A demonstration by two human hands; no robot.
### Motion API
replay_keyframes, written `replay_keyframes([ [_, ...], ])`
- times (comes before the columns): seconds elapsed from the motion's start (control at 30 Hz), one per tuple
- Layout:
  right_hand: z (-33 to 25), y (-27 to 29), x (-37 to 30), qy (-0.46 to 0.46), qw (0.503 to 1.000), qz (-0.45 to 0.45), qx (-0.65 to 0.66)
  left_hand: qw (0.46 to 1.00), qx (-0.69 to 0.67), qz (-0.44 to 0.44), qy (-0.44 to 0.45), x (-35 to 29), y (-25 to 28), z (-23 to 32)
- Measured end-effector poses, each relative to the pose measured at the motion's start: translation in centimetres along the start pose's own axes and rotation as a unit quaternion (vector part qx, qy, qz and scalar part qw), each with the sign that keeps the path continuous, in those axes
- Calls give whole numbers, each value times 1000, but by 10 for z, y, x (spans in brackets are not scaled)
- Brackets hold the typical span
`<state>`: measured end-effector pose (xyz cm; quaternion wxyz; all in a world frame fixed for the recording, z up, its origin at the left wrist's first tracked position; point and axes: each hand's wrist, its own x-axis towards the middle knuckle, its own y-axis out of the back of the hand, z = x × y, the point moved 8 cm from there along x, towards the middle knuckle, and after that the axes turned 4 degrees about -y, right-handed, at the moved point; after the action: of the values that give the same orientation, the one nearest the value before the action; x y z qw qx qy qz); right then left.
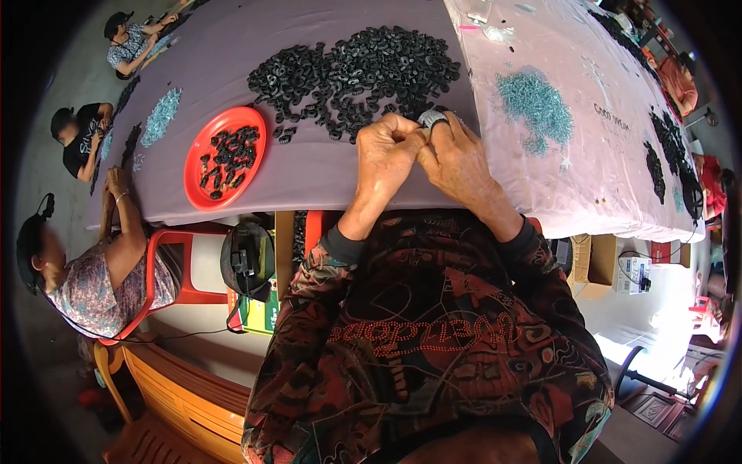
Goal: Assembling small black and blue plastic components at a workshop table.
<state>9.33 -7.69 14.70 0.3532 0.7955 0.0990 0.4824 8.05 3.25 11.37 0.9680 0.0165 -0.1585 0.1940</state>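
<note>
My left hand [389, 152] and my right hand [464, 161] meet over the near part of the purple-covered table. Both are closed, thumbs and fingertips pinched together at the middle, and whatever lies between them is hidden. A grey band or wrapping [431, 118] shows at a finger of my right hand; its kind is unclear. Just beyond my fingers spreads a big heap of small black ribbed plastic parts [363, 73]. To the left, a red oval plate [196, 179] holds some black parts.
Small clear bluish pieces form one pile [536, 108] on the pale pink cloth at right and another pile [162, 116] at far left. A person [100, 271] sits close on my left by a red chair [164, 243]. Cardboard boxes [603, 259] stand at lower right.
</note>
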Motion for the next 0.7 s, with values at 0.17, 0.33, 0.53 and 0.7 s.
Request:
replay_keyframes([
  [0.17,6,7,2,-10,998,12,63,982,-176,-68,30,3,-9,1],
  [0.33,6,15,5,24,995,45,83,958,-228,-144,99,1,-12,-5],
  [0.53,9,17,4,27,996,44,72,955,-234,-164,79,1,-15,-2],
  [0.7,9,19,5,32,994,50,92,955,-234,-161,84,1,-16,-2],
])
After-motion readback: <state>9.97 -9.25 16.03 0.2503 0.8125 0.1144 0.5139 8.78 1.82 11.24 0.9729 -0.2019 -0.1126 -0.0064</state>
